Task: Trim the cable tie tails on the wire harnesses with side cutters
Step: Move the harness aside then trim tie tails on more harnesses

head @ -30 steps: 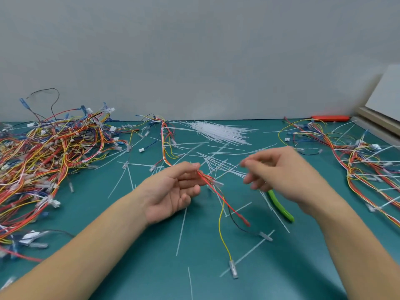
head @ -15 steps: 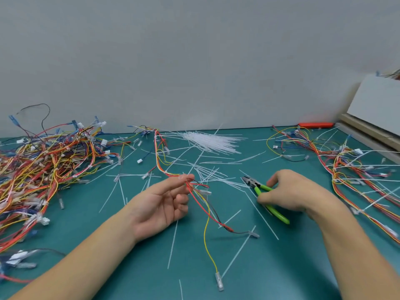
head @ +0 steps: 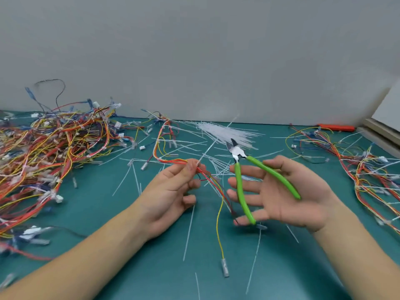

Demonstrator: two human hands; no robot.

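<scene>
Left hand pinching wire harness mid-surface, white cable tie tail sticking up. Right hand spread flat, green-handled side cutters resting loose across palm. Best: close fingers round handles, set blades flush against tie head, clear of wires.

At centre frame the left hand pinches a wire harness of red, orange and yellow leads between thumb and forefinger. To its right, the right hand lies palm up with fingers spread, the green-handled side cutters resting across it, handles apart. Loose white cable ties litter the teal table. A tangled harness pile fills the left side; another harness heap lies at right.
</scene>
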